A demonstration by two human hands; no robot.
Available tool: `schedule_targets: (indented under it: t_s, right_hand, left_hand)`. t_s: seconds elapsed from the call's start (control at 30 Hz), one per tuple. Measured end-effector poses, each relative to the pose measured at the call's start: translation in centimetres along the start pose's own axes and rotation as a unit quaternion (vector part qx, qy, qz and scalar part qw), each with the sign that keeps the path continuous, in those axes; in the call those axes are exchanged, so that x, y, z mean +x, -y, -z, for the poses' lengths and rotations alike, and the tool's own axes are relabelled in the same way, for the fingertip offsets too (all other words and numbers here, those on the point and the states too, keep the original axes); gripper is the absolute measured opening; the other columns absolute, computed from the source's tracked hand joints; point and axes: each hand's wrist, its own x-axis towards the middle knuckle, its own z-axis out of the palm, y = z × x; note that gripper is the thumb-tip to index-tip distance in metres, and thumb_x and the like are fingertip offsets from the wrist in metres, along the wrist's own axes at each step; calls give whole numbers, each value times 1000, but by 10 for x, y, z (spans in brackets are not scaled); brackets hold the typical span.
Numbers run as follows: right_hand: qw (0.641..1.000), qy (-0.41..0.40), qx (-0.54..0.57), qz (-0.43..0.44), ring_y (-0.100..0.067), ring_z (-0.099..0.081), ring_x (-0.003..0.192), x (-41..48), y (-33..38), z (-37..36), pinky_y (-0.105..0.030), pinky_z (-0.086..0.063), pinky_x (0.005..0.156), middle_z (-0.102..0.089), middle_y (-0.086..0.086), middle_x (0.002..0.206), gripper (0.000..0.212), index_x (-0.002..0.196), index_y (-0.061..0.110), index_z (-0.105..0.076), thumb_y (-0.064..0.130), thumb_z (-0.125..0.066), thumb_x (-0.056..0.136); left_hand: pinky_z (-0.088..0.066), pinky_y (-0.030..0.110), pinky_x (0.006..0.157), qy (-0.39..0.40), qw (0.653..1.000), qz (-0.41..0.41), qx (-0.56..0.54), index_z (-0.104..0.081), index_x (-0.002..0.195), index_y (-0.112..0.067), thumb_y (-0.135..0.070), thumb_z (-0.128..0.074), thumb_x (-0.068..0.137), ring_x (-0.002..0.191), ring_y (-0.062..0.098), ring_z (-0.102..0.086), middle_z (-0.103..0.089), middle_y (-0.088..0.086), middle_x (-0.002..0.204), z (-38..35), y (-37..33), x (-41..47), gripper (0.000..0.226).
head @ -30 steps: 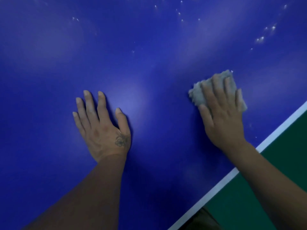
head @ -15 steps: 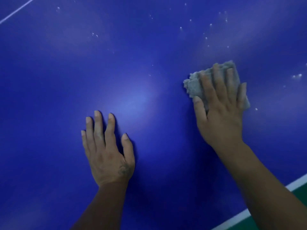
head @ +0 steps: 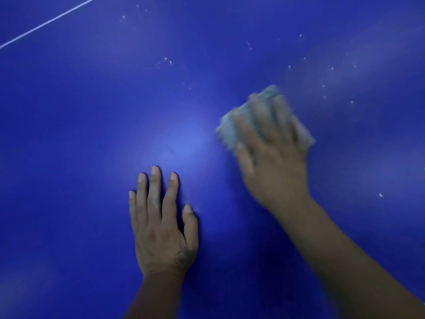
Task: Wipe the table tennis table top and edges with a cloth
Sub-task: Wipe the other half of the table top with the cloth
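The blue table tennis table top (head: 80, 134) fills the view. A folded grey cloth (head: 226, 130) lies flat on it at centre right. My right hand (head: 273, 162) presses down on the cloth with straight, spread fingers; hand and cloth are motion-blurred. My left hand (head: 161, 226) rests flat on the table at lower centre, fingers straight, holding nothing. The two hands are apart, with bare blue surface between them.
White specks of dust (head: 165, 61) are scattered over the far half of the table, with more specks (head: 324, 88) at the upper right. A thin white line (head: 46, 23) crosses the top left corner.
The view has shifted farther over the table; the white edge and green floor at lower right have left the frame. My right hand with the cloth is now blurred in motion.
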Motion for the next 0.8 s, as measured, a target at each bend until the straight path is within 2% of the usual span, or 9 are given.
schedule_targets:
  t_s: [0.07, 0.13, 0.23, 0.3, 0.4, 0.47, 0.57, 0.73, 0.8]
  right_hand:
    - [995, -20, -17, -99, -22, -9, 168, 18, -17, 9, -50, -20, 125, -17, 6, 180, 57, 167, 38, -34, 49, -38, 111]
    - [993, -23, -21, -117, -21, -9, 168, 25, -13, 12, -50, -23, 123, -17, 5, 180, 59, 168, 36, -33, 52, -37, 111]
    - [1000, -6, -15, -14, -23, -10, 168, 29, 29, 1, -55, -26, 125, -18, 2, 180, 63, 170, 28, -30, 49, -39, 111]
    - [997, 22, 9, 79, -22, -11, 167, 27, 67, -11, -55, -23, 128, -18, 4, 180, 66, 170, 25, -30, 47, -42, 110]
    - [980, 34, 40, 191, -22, -17, 166, 38, 102, -24, -50, -16, 133, -24, 0, 178, 59, 164, 21, -44, 41, -44, 108]
    - [976, 35, 46, 211, -24, -17, 166, 56, 106, -26, -50, -13, 133, -26, -2, 178, 56, 160, 20, -49, 41, -44, 108]
    - [986, 20, 44, 158, -25, -17, 167, 79, 97, -22, -50, -11, 134, -26, -1, 177, 57, 161, 22, -48, 44, -44, 108]
    - [998, -27, 2, -56, -29, -12, 167, 110, 33, -5, -53, -9, 135, -19, -1, 180, 64, 168, 27, -35, 51, -38, 109]
    - [994, -23, 9, -108, -29, -9, 168, 112, 29, 0, -53, -10, 134, -15, -3, 181, 64, 169, 27, -32, 51, -36, 109]
  left_hand:
    - [-16, 61, 133, 3, 1000, 1, 1, -50, 160, -8, -29, -50, 104, 166, 37, -21, -30, 14, 176, 0, 0, 0, 60]
    - [-16, 61, 133, 7, 1000, 4, 1, -49, 161, -9, -29, -50, 104, 166, 37, -21, -29, 13, 176, 0, 0, 0, 60]
    - [-18, 62, 133, 5, 1000, 0, 4, -50, 160, -9, -30, -50, 103, 165, 38, -22, -32, 15, 175, -1, 2, 0, 60]
    - [-21, 64, 131, 0, 1000, -2, 9, -52, 158, -7, -30, -50, 103, 164, 39, -24, -34, 16, 174, -2, 3, -1, 60]
    - [-22, 64, 131, 4, 1000, 6, 4, -58, 150, -2, -30, -50, 103, 164, 39, -25, -36, 16, 173, -3, 1, -2, 56]
    - [-22, 63, 131, 9, 1000, 15, 4, -57, 150, -2, -31, -50, 102, 165, 38, -24, -36, 15, 173, -2, 1, -1, 57]
    - [-21, 62, 132, 8, 1000, 8, 7, -50, 158, -6, -31, -51, 101, 165, 38, -24, -33, 14, 175, -1, 2, -1, 63]
    - [-19, 59, 133, 8, 1000, 4, 12, -46, 161, -9, -31, -50, 102, 165, 38, -24, -31, 13, 176, -1, 2, 1, 63]
    - [-20, 60, 133, 11, 1000, 2, 12, -46, 161, -9, -31, -50, 102, 165, 38, -24, -32, 13, 176, -1, 2, 0, 63]
